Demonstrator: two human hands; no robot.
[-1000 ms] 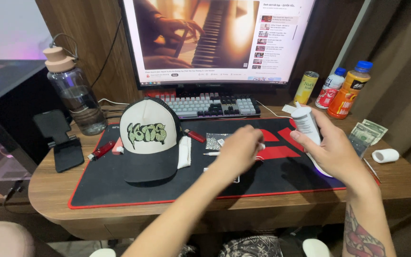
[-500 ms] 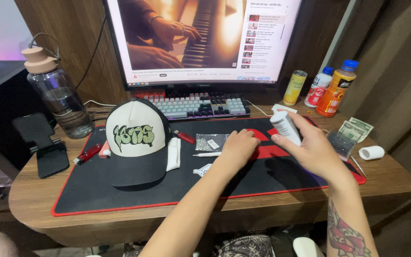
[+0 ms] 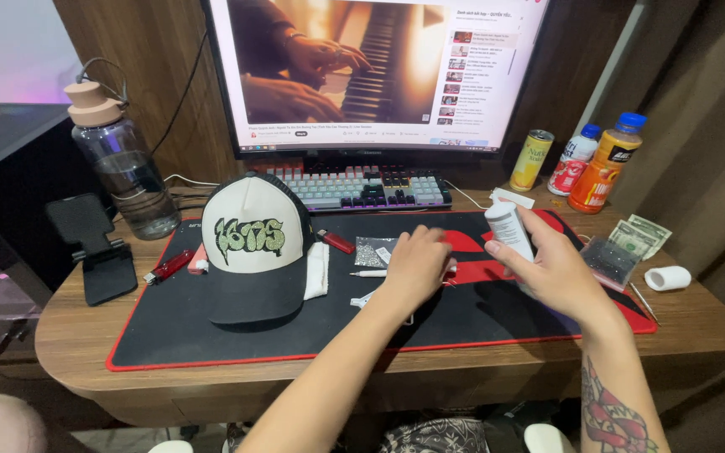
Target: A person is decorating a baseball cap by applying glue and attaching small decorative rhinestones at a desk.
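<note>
— What is seen along the left edge of the bench (image 3: 86,335)?

— A clear water bottle (image 3: 123,172) with a tan cap is stood near the far left corner, and a black phone stand (image 3: 94,252) is set just in front of it. A red lighter (image 3: 168,266) is laid at the left edge of the black, red-trimmed desk mat (image 3: 178,327).

— And toward the middle?

— A cream and black cap (image 3: 253,247) with a glittering green emblem is rested on the mat, front facing the near edge, a folded white cloth (image 3: 317,270) just beside it. A keyboard (image 3: 354,186) and a monitor (image 3: 371,71) are placed along the far edge. The left hand (image 3: 417,264) is laid palm down on the mat, fingers curled narrow; what is under it cannot be told. A white pen (image 3: 368,273) is seen just left of it, with a small clear packet (image 3: 374,251) beyond.

— What is held?

— A white cylindrical bottle (image 3: 509,228) is gripped upright by the right hand (image 3: 560,273), above the right half of the mat.

— And on the right?

— A yellow can (image 3: 531,159) and two drink bottles (image 3: 597,164) are lined up near the far right corner. Banknotes (image 3: 639,237) and a white tape roll (image 3: 667,278) are left by the right edge.
</note>
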